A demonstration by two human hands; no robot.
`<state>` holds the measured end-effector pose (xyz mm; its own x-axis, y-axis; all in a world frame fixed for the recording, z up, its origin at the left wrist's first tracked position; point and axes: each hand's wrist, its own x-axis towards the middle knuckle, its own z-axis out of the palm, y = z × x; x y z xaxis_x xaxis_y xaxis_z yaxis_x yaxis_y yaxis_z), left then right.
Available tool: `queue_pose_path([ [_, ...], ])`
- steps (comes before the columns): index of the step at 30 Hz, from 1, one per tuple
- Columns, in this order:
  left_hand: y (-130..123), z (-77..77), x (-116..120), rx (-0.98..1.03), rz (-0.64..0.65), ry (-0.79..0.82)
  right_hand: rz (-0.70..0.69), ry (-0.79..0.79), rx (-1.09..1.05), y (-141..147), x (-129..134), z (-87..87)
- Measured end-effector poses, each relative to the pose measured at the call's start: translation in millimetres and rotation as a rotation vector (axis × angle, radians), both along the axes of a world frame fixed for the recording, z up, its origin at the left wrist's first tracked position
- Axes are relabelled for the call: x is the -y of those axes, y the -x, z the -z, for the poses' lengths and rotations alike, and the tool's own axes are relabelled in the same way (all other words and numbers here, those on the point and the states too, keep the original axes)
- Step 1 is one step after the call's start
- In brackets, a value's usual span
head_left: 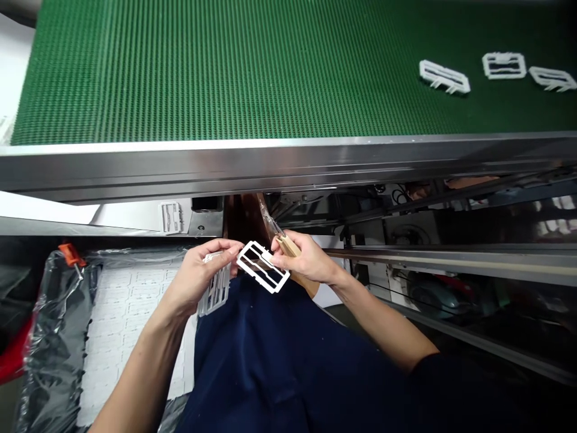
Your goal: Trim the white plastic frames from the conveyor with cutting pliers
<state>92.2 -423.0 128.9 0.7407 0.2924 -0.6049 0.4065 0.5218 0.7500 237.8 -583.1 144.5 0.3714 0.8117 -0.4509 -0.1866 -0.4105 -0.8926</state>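
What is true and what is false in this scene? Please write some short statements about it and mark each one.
1. The right hand grips a wooden-handled tool, and its fingers touch a white plastic frame. True.
2. The left hand holds nothing. False: it holds a stack of white plastic frames.
3. Three white plastic pieces lie on the green conveyor belt. True.
4. The near edge of the belt is wooden. False: it is a metal rail.
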Motion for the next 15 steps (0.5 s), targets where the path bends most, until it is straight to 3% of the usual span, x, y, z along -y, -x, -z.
queue_pose_path([
  [4, -2.4, 0.4, -11.3, -0.026, 0.137, 0.044, -0.025, 0.004, 0.007, 0.8, 1.4, 0.8],
  [10, -3.6, 3.9, -17.3, 0.036, 0.281, -0.066, -0.060, 0.012, 0.050, 2.1, 3.8, 0.3],
  [15, -3.0, 6.6, -15.2, 0.216, 0.295, -0.188, -0.086, 0.005, 0.055, 3.6, 5.4, 2.8],
])
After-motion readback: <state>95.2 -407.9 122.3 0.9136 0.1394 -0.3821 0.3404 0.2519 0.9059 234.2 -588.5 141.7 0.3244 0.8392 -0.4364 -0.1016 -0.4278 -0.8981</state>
